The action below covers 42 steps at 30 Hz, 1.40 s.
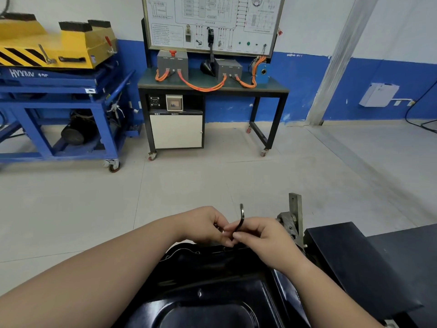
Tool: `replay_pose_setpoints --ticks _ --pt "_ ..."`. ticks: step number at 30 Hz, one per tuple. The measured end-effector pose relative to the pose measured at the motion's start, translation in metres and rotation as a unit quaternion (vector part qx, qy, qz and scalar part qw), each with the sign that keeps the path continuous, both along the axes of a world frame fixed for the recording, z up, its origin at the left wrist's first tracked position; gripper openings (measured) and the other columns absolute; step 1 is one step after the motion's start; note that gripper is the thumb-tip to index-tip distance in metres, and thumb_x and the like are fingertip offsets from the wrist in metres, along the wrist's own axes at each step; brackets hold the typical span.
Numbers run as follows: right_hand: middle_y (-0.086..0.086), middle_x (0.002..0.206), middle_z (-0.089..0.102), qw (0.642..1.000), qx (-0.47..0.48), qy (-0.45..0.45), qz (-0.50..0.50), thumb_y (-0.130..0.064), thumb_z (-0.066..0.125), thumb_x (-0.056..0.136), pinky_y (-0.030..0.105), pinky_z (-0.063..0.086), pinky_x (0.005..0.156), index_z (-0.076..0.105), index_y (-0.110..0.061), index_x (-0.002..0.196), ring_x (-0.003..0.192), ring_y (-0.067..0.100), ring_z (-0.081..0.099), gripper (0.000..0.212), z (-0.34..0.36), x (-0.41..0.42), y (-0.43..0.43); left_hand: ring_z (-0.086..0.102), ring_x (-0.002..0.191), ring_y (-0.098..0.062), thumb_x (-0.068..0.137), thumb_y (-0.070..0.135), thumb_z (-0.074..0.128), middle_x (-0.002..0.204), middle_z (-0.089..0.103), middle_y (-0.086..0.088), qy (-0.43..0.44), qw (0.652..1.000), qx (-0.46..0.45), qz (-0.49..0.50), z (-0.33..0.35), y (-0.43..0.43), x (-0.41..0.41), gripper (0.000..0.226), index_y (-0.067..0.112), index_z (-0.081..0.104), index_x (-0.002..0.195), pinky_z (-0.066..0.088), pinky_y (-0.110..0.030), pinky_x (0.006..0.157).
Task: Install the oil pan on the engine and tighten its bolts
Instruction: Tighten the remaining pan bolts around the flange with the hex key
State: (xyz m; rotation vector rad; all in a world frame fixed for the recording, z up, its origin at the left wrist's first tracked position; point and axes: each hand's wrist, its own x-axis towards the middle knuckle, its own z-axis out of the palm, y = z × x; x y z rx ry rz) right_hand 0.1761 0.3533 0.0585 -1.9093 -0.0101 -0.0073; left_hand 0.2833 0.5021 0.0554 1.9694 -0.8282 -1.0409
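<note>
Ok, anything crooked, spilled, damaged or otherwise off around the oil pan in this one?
Nothing stands out. The oil pan shows no dent or spill. The left hand and right hand meet at its far rim around a small bent key, and the floor shows no puddle.

1. Far beyond your left hand (203, 224), a blue wheeled lift cart (59, 110) carries a yellow platform (47, 48).
2. Straight ahead, a black-framed bench (212, 87) stands under a diagram board (212, 20).
3. Beyond your right hand (264, 235), you see a white wall (307, 24) with a blue lower band and a pale tiled floor (212, 176).
</note>
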Motion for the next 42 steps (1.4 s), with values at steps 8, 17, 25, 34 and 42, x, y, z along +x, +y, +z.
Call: replay_pose_setpoints --ticks 8,17,25,34,42 --pt "0.008 0.070 0.068 0.997 -0.045 0.005 -0.066 -0.016 0.082 0.067 0.035 0.052 0.070 0.064 -0.014 0.066 0.067 0.019 0.062 0.018 -0.002 0.006 0.003 0.034 0.045 -0.006 0.073 0.020 0.078 0.048 0.040 0.011 -0.044 0.999 0.012 0.002 0.000 -0.003 0.000 0.022 0.031 0.064 0.059 0.027 -0.017 0.043" --pt "-0.002 0.089 0.075 1.000 0.012 0.024 0.003 0.001 0.064 0.083 0.031 0.053 0.089 0.074 -0.030 0.081 0.090 0.015 0.069 0.032 0.002 0.005 -0.003 0.030 0.044 -0.009 0.078 0.014 0.073 0.043 0.039 0.011 -0.009 1.000 0.010 0.005 0.000 0.001 0.003 0.036 0.028 0.060 0.047 0.021 -0.025 0.047" --pt "-0.006 0.061 0.064 0.997 -0.047 -0.006 -0.059 -0.014 0.083 0.065 0.023 0.046 0.068 0.057 -0.018 0.058 0.067 0.004 0.059 0.027 -0.003 0.009 0.000 0.033 0.043 -0.005 0.075 0.023 0.076 0.044 0.040 0.013 -0.038 0.999 0.014 -0.004 0.000 -0.001 0.001 0.019 0.033 0.067 0.062 0.026 -0.019 0.045" --pt "-0.002 0.092 0.075 0.997 0.056 0.039 0.032 0.004 0.062 0.085 0.026 0.054 0.083 0.075 -0.030 0.086 0.090 0.016 0.068 0.037 -0.002 0.009 -0.004 0.031 0.044 -0.007 0.078 0.017 0.073 0.042 0.038 0.012 -0.029 0.999 0.025 0.011 -0.002 0.000 0.004 0.038 0.028 0.057 0.045 0.024 -0.023 0.049" --pt "0.007 0.065 0.064 0.998 -0.010 -0.010 -0.060 -0.012 0.082 0.067 0.034 0.048 0.064 0.062 -0.009 0.064 0.066 0.012 0.055 0.020 -0.010 0.013 0.001 0.033 0.044 -0.007 0.074 0.023 0.077 0.045 0.038 0.012 -0.041 0.999 0.014 0.005 -0.001 -0.002 0.002 0.027 0.035 0.064 0.054 0.025 -0.020 0.044"
